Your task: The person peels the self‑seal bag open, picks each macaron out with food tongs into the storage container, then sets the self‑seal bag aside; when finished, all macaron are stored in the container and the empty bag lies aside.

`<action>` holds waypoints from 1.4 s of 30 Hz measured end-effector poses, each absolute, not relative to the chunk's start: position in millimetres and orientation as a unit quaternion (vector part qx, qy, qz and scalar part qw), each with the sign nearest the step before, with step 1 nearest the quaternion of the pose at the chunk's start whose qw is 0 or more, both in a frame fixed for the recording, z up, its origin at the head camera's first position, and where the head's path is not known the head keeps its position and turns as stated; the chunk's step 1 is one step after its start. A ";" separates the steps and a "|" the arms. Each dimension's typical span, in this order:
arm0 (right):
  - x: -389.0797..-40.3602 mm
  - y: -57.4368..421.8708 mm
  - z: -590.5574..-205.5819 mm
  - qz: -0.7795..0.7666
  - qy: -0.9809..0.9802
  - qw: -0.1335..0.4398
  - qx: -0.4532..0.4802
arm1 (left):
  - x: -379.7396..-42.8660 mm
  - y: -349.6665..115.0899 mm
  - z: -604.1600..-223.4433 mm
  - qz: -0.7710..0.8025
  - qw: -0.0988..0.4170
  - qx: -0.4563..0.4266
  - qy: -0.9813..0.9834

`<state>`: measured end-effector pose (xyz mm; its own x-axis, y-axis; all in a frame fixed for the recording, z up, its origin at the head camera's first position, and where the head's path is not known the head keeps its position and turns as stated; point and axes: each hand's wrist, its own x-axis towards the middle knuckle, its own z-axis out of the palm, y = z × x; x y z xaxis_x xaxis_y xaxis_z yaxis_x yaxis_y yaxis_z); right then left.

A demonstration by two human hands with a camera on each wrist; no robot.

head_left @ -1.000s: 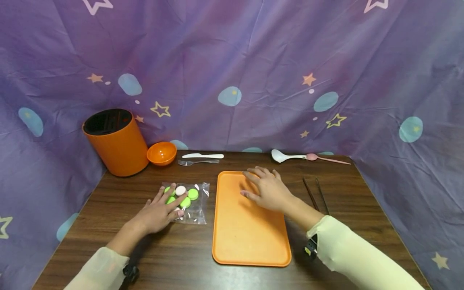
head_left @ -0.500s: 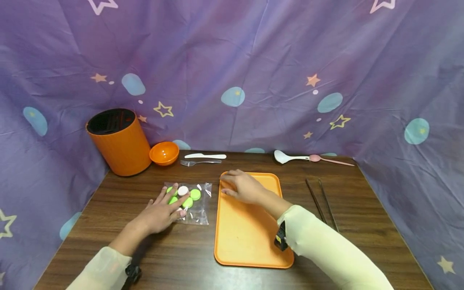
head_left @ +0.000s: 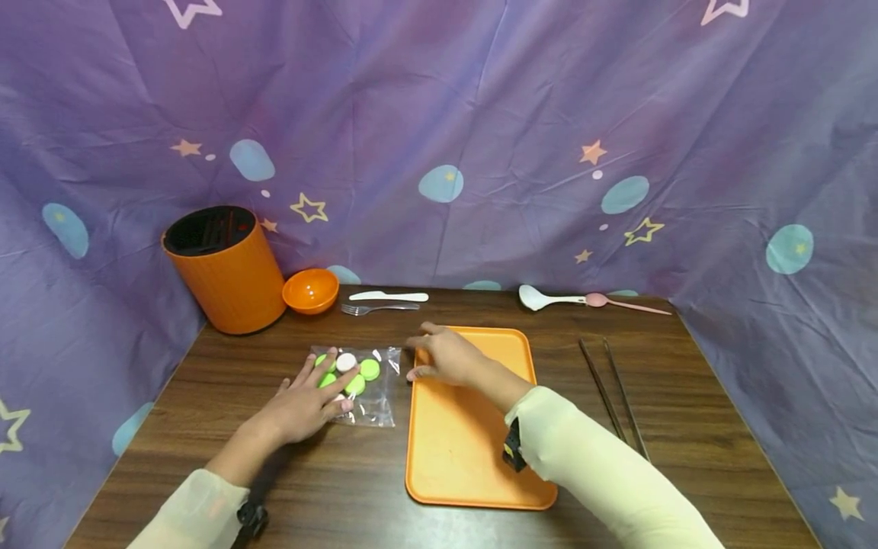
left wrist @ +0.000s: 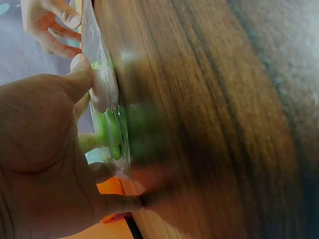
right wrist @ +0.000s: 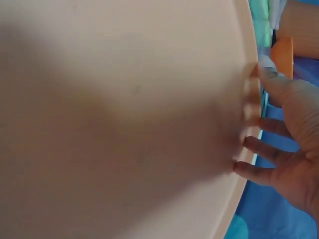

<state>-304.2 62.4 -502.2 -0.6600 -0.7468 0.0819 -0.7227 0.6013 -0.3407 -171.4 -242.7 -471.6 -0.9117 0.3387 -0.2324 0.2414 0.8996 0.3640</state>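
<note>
My left hand rests with spread fingers on a clear plastic bag of round green pieces and white pieces. The left wrist view shows the bag low on the wood, its pieces under the fingers. My right hand is over the upper left of an orange tray. Its fingers are loosely bent and reach past the tray's left rim, close to the bag's right edge. In the right wrist view its fingertips overlap the tray's rim, with nothing held.
At the back left of the wooden table stand an orange knife block and an orange bowl. A white knife and a fork lie behind. Rightward are a ladle, a pink spoon and chopsticks.
My right hand has moved left across the tray to its left rim, and its thumb now reaches beyond the edge. My left hand has stayed on the bag.
</note>
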 end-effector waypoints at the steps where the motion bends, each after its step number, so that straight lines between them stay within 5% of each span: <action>1: -304.7 60.7 -502.1 -0.173 0.896 0.041 -0.407 | -171.3 -243.0 -472.0 0.167 0.147 0.151 0.963; 16: -288.9 26.3 -458.6 -0.139 0.906 0.140 -0.375 | -172.6 -243.8 -473.3 0.170 0.152 0.151 0.962; 42: -290.6 15.2 -452.1 -0.111 0.927 0.179 -0.309 | -171.6 -245.4 -473.0 0.180 0.147 0.154 0.961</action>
